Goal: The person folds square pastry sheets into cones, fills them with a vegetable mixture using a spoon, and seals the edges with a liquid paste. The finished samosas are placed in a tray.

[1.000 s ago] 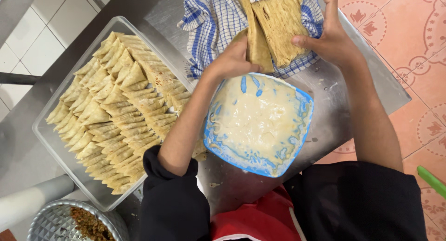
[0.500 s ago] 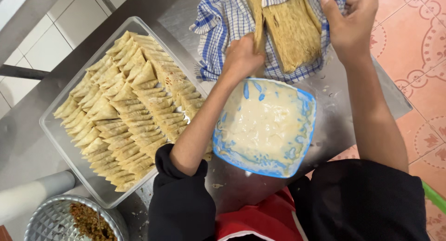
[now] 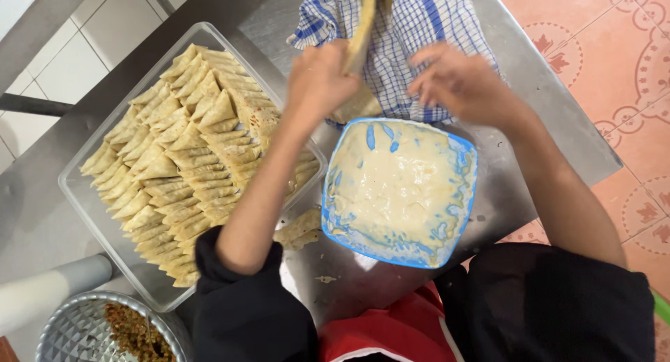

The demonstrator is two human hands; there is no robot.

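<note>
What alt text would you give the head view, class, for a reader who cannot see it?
The left hand lifts a thin pastry strip off a blue checked cloth, the right hand open beside it. Below sit a blue bowl of pale paste and a clear tray of folded pastries.

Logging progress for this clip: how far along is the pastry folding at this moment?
Done: the clear tray is nearly full of folded triangular pastries. In hand: the left hand lifts one pastry strip off the checked cloth, with the right hand beside it. Left: paste remains in the blue tub, and filling in the metal bowl.
</note>
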